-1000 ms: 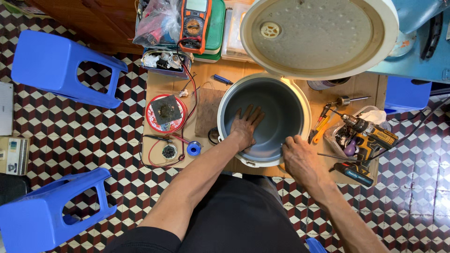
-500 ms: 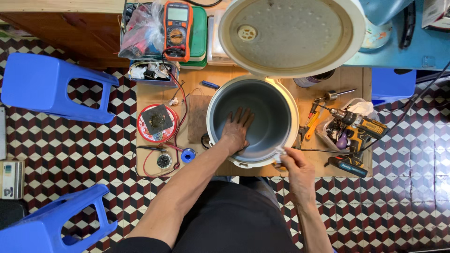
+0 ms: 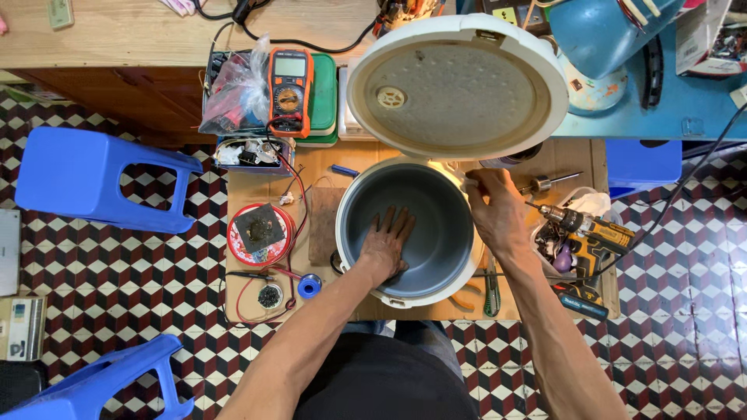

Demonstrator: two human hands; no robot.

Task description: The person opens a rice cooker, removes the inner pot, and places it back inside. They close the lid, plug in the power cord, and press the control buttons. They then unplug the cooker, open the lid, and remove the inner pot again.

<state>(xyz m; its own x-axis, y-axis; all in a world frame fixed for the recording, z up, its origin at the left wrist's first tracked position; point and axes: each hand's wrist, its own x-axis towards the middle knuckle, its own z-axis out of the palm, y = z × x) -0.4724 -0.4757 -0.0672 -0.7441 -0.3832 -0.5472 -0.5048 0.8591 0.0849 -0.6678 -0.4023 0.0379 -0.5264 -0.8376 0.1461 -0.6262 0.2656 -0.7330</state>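
A white rice cooker (image 3: 467, 268) stands on a low wooden table (image 3: 257, 175), its round lid (image 3: 457, 87) swung up and open at the back. My left hand (image 3: 385, 245) lies flat inside the grey pot, fingers spread against the inner wall, holding nothing. My right hand (image 3: 498, 210) rests on the cooker's right rim near the hinge, fingers curled over the edge.
A cordless drill (image 3: 587, 229) lies in a tub right of the cooker. A red round tin (image 3: 259, 232), blue tape roll (image 3: 310, 286) and wires sit left. An orange multimeter (image 3: 289, 89) stands behind. Blue plastic stools (image 3: 93, 179) flank the table on the tiled floor.
My right hand moved from the cooker's near right edge up to the far right rim by the hinge. My left hand stays inside the pot.
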